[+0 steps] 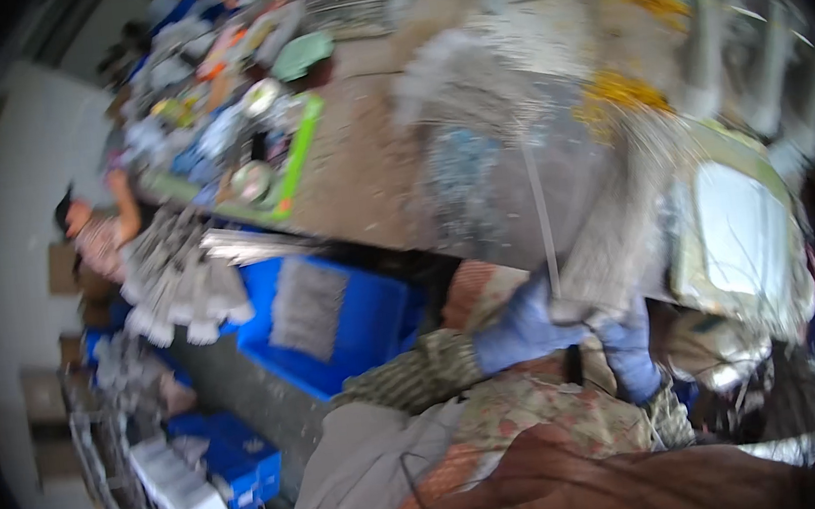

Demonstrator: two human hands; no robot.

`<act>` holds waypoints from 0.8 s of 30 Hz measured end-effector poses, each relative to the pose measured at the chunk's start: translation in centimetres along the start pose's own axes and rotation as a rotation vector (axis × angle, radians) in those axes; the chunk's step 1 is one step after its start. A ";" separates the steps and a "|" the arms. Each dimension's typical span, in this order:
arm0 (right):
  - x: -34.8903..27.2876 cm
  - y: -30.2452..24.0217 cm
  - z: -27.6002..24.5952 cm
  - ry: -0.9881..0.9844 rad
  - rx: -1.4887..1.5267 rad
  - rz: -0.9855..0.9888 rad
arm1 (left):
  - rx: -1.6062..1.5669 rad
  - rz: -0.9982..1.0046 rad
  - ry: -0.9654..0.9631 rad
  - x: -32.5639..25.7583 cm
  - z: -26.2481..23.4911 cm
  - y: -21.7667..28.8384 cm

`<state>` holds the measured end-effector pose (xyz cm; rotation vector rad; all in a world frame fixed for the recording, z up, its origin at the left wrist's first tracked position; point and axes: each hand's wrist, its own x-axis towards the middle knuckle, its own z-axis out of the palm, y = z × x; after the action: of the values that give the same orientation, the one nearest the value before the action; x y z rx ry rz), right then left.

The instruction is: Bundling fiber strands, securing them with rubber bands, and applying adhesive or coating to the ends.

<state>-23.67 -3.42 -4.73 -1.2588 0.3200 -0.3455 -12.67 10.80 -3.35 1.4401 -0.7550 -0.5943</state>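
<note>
My left hand (529, 326) and my right hand (631, 345), both in blue-violet gloves, are close together in front of my body at the table's near edge. Both are closed on the lower end of a long grey bundle (612, 218). It looks fibrous or knitted, but motion blur hides its exact kind. The bundle fans out away from me over the table. A thin white cord or strip (539, 211) runs from beside my left hand toward a second grey fluffy pile (464, 85) on the tabletop.
Yellow strands (620, 98) lie beyond the bundle. A pale padded block (743, 229) is at right. A blue bin (373, 308) with a grey piece stands to the left, near a stack of grey gloves (185, 268). Behind are a cluttered tray (303, 156) and another person (102, 232).
</note>
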 end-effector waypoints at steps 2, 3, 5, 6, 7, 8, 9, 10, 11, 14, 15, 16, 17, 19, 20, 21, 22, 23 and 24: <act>0.4 5.2 -1.7 -0.142 0.201 -0.004 | -0.112 -0.106 -0.080 0.3 0.9 -2.0; -0.8 5.8 -1.8 0.032 -0.057 0.131 | -0.030 -0.261 -0.107 0.2 0.5 -2.2; -0.4 5.9 -2.1 0.043 0.168 0.418 | -0.559 -0.462 -0.167 0.6 0.3 -1.7; 0.1 4.1 -2.3 0.045 0.032 0.390 | -0.525 -0.384 -0.119 0.8 0.9 -2.1; 0.8 2.7 -1.6 0.061 -0.084 0.350 | -0.474 -0.317 -0.087 0.9 0.4 -2.2; 0.4 2.6 -2.2 0.060 -0.190 0.212 | -0.229 -0.191 0.036 0.3 0.4 -0.2; 0.8 2.5 -2.2 0.032 -0.100 0.118 | -0.231 -0.204 0.044 -0.1 0.4 -0.2; 0.3 3.3 -2.3 0.084 -0.169 -0.053 | -0.143 -0.097 0.061 -0.4 0.7 -0.5; 0.7 4.4 -2.1 0.125 -0.234 -0.244 | -0.043 0.028 0.082 0.0 0.6 -0.7; 0.7 6.2 -1.6 0.116 0.104 0.455 | -0.467 -0.351 -0.133 -2.2 -1.0 -11.2; 1.3 5.5 -1.7 0.080 0.088 0.449 | -0.916 -0.489 -0.280 -0.3 1.5 -18.3; 2.1 5.3 -3.0 0.026 0.077 0.531 | -0.589 -0.487 -0.322 1.1 1.0 -14.8; 2.0 5.2 -3.4 -0.025 0.072 0.616 | -0.581 -0.487 -0.322 1.4 0.3 -9.9; 0.0 5.4 -3.1 -0.070 0.098 0.548 | -0.208 -0.172 -0.310 1.1 0.0 -2.6; -0.4 5.7 -2.5 -0.120 0.115 0.478 | -0.250 -0.190 -0.329 0.9 0.4 -2.5; -0.6 5.8 -2.1 -0.168 0.132 0.410 | -0.180 -0.017 -0.318 0.1 0.6 -2.3; -0.6 5.9 -2.0 -0.214 0.150 0.346 | 0.052 0.159 -0.238 -0.8 1.2 -5.8; -0.8 6.2 -2.6 -0.209 0.152 0.344 | 0.284 0.328 -0.169 -1.4 1.9 -7.3; -1.0 6.5 -3.4 -0.284 0.246 0.381 | 0.281 0.328 -0.178 -1.5 1.6 -9.0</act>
<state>-25.44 -4.19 -11.82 -0.9641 0.2571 0.1183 -14.13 10.39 -12.45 1.4867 -1.2270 -0.3745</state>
